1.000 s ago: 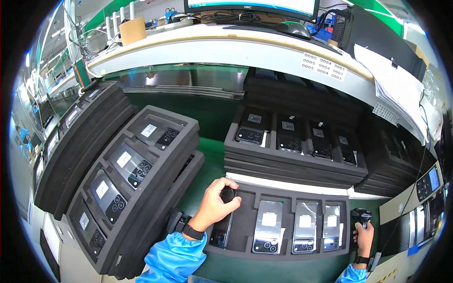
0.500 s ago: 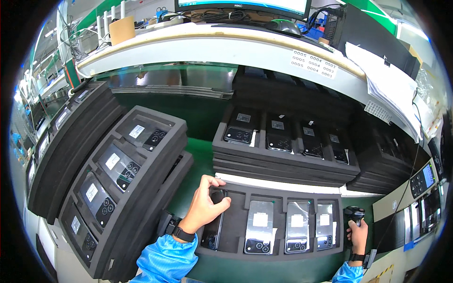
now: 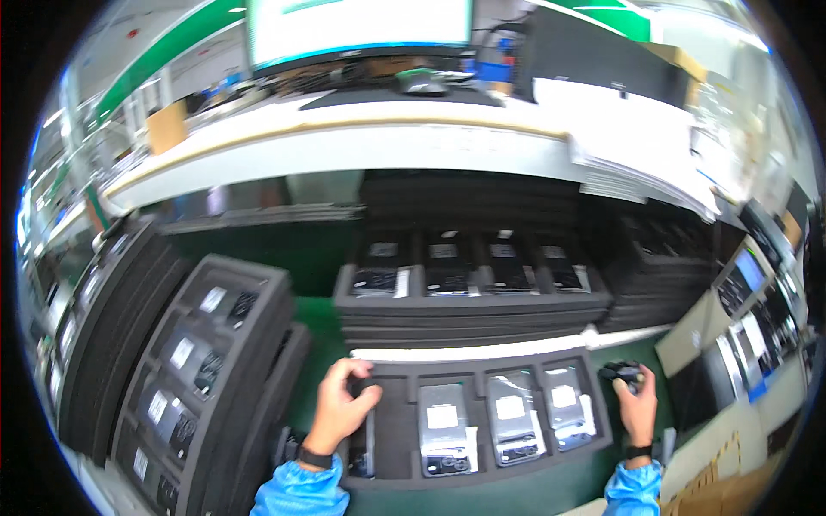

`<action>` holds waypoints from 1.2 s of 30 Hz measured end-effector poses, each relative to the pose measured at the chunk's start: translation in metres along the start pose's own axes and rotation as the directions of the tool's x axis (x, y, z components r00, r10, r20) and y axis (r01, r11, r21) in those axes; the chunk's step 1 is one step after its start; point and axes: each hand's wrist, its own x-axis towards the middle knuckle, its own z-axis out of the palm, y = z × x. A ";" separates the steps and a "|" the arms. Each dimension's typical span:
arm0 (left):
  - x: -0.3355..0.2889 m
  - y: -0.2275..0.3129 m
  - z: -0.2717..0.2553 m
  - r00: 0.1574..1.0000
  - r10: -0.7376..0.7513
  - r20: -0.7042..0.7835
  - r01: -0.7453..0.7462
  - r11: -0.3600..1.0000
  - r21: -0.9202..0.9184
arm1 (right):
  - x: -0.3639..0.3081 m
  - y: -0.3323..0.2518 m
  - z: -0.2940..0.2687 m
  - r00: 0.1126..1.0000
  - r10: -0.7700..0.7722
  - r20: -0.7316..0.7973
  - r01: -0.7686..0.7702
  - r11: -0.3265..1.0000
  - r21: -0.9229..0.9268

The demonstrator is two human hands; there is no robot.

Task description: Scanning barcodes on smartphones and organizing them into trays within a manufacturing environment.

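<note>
My left hand (image 3: 340,411) is closed at the left end of a black foam tray (image 3: 394,426), thumb and fingers pinching the top of a dark smartphone (image 3: 365,451). That phone stands tilted on its edge beside the tray's leftmost recess. Three smartphones lie in the other recesses, backs up, cameras toward me: one in the middle (image 3: 443,421), another (image 3: 514,413) to its right, and a third (image 3: 566,404) at the right end. White labels sit on their backs. To the right of the tray, my right hand (image 3: 638,411) grips a black handheld scanner (image 3: 621,372).
Stacked foam trays of phones stand on the left (image 3: 215,378) and behind the working tray (image 3: 473,301). A grey box-shaped machine (image 3: 705,318) with a small screen is at the right. Above runs a shelf (image 3: 344,146) with a monitor (image 3: 361,34), mouse (image 3: 422,82) and papers (image 3: 632,125).
The view has tilted up and shifted right, so the scene sits lower and further left. My right hand has raised and turned the scanner. My left hand still grips the phone.
</note>
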 end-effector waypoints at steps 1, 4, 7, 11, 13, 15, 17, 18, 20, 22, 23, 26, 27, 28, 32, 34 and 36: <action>0.000 0.002 0.001 1.000 -0.018 -0.010 0.018 1.000 0.000 | -0.003 -0.006 0.000 0.999 0.043 -0.005 -0.042 0.999 0.026; -0.007 0.008 -0.009 0.997 -0.050 -0.064 0.055 0.996 0.072 | -0.003 -0.028 0.006 0.992 -0.027 -0.125 0.033 0.999 0.043; -0.008 -0.032 -0.025 0.998 0.053 0.013 -0.055 0.990 0.133 | 0.034 -0.022 -0.017 0.933 0.048 -0.358 0.063 0.955 0.290; -0.008 0.005 -0.019 0.996 -0.071 0.055 0.074 0.996 -0.051 | 0.091 -0.034 -0.093 0.848 0.357 -0.392 0.069 0.660 0.748; -0.006 -0.001 -0.018 0.996 -0.063 0.069 0.071 0.991 -0.115 | 0.109 -0.031 -0.119 0.842 0.453 -0.294 0.043 0.487 0.873; -0.005 0.000 -0.017 0.982 -0.180 0.056 0.185 0.978 -0.094 | 0.120 -0.028 -0.126 0.840 0.475 -0.265 0.010 0.473 0.881; -0.006 -0.001 -0.016 0.983 -0.180 0.043 0.184 0.977 -0.108 | 0.128 -0.030 -0.123 0.842 0.474 -0.258 0.000 0.478 0.878; -0.007 -0.001 -0.017 0.982 -0.185 0.038 0.188 0.975 -0.120 | 0.132 -0.029 -0.121 0.833 0.461 -0.307 -0.016 0.574 0.819; -0.008 -0.008 -0.020 0.983 -0.178 0.042 0.182 0.977 -0.114 | 0.139 -0.028 -0.119 0.825 0.442 -0.353 -0.034 0.661 0.750; -0.008 -0.009 -0.021 0.983 -0.177 0.048 0.181 0.978 -0.104 | 0.148 -0.026 -0.118 0.775 0.338 -0.535 0.067 0.797 0.601; -0.008 -0.008 -0.020 0.983 -0.177 0.058 0.183 0.976 -0.117 | 0.152 -0.021 -0.122 0.763 0.242 -0.600 0.141 0.843 0.519; -0.009 -0.007 -0.021 0.984 -0.164 0.065 0.172 0.975 -0.141 | 0.162 0.021 -0.140 0.711 0.206 -0.673 -0.076 0.973 0.218; -0.010 -0.007 -0.021 0.985 -0.159 0.065 0.167 0.976 -0.141 | 0.155 0.032 -0.128 0.664 0.264 -0.699 0.022 0.928 0.372; -0.011 -0.007 -0.022 0.985 -0.167 0.053 0.172 0.976 -0.137 | 0.132 0.020 -0.119 0.755 0.436 -0.490 -0.026 0.766 0.642; -0.007 -0.011 -0.016 0.985 -0.158 0.074 0.167 0.976 -0.138 | 0.059 -0.018 -0.121 0.802 0.569 -0.180 -0.286 0.631 0.722; -0.006 -0.011 -0.011 0.984 -0.161 0.072 0.169 0.977 -0.131 | 0.035 -0.043 -0.113 0.865 0.492 -0.097 -0.301 0.664 0.685; -0.005 -0.005 -0.004 0.990 -0.113 -0.082 0.101 0.986 -0.131 | 0.018 -0.070 -0.095 0.915 0.403 0.000 -0.316 0.718 0.621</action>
